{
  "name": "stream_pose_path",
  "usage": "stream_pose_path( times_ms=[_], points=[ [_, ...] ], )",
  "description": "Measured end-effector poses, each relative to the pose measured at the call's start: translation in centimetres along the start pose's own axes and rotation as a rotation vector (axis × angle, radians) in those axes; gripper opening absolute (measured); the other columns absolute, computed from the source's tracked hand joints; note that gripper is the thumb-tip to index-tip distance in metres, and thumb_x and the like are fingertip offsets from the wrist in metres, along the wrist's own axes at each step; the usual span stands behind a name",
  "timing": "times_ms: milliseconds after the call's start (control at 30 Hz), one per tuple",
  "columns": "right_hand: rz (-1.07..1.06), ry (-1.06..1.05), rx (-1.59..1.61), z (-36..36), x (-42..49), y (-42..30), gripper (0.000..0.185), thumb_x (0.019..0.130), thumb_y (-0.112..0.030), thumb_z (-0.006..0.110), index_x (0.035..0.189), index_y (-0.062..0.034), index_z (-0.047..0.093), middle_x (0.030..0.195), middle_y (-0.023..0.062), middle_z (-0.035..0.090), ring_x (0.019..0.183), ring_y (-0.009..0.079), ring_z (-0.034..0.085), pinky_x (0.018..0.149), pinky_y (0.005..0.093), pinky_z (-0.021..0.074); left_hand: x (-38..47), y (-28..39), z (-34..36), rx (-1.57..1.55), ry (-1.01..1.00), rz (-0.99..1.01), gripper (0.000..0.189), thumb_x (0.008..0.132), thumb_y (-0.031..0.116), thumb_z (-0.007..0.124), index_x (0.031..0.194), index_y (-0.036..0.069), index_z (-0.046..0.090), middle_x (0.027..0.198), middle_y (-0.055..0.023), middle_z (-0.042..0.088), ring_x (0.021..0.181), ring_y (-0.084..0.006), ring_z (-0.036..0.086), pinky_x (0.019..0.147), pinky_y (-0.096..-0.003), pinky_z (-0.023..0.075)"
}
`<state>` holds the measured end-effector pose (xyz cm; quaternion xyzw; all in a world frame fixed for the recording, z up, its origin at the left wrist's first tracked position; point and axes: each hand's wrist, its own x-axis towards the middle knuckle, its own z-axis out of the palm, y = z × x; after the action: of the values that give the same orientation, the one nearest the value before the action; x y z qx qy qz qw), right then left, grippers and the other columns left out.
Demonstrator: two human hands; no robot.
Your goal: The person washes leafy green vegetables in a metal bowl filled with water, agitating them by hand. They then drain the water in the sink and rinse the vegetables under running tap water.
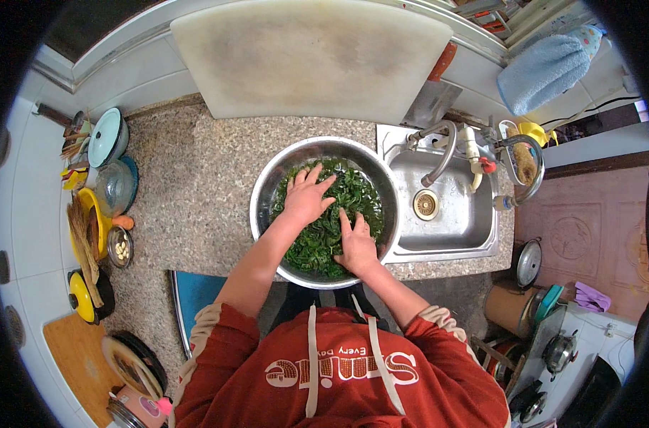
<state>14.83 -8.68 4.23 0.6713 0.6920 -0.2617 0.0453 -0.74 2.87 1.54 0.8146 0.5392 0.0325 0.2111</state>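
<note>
A large round stainless steel basin [261, 170] stands at the front edge of the counter, partly over the left rim of the sink. Dark green leafy vegetables [316, 249] lie in water inside it. My left hand [307, 198] rests on the leaves near the basin's middle, palm down with its fingers spread. Lower and to the right, my right hand [357, 245] touches the leaves with its fingers apart. Neither hand is closed around anything that I can see. Some fingertips sink among the leaves and are partly hidden.
Right of the basin is a steel sink [458, 235] with a curved faucet [448, 144]. A white cutting board [313, 59] and a cleaver [434, 99] lean on the back wall. Bowls, a yellow basin [91, 200] and a dish of peeled garlic cloves [121, 247] line the left side.
</note>
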Motion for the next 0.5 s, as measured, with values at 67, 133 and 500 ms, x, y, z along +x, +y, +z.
stream_pose_path(
  times_ms=[67, 133, 500],
  points=[
    [-0.081, 0.091, -0.022, 0.4, 1.4, 1.0, 0.083, 0.072, -0.012, 0.080, 0.145, -0.0139, 0.040, 0.131, 0.0260, 0.047, 0.116, 0.0437, 0.055, 0.096, 0.0480, 0.0519, -0.1, -0.5, 0.1, -0.004, -0.098, -0.037, 0.050, 0.090, 0.035, 0.073, 0.137, 0.022, 0.062, 0.152, -0.0112, 0.042, 0.136, -0.0369, 0.041, 0.109, -0.0536, 0.0407],
    [-0.207, 0.196, -0.053, 0.2, 3.3, 2.8, 0.053, 0.073, 0.001, 0.068, 0.122, -0.0127, 0.056, 0.110, 0.0170, 0.053, 0.101, 0.0390, 0.058, 0.084, 0.0498, 0.0527, -0.7, -1.0, 0.3, -0.034, -0.133, -0.105, 0.044, 0.090, 0.033, 0.073, 0.131, 0.019, 0.065, 0.143, -0.0125, 0.048, 0.130, -0.0374, 0.046, 0.104, -0.0516, 0.0457],
    [-0.666, 0.458, -0.242, -5.7, 11.0, 3.9, 0.052, 0.090, -0.010, 0.051, 0.140, -0.0184, 0.054, 0.140, 0.0085, 0.056, 0.134, 0.0302, 0.047, 0.112, 0.0447, 0.0385, -7.0, 1.0, 0.3, -0.074, -0.246, -0.264, 0.037, 0.101, 0.036, 0.055, 0.115, 0.002, 0.060, 0.112, -0.0256, 0.058, 0.096, -0.0459, 0.065, 0.084, -0.0534, 0.0543]
  ],
)
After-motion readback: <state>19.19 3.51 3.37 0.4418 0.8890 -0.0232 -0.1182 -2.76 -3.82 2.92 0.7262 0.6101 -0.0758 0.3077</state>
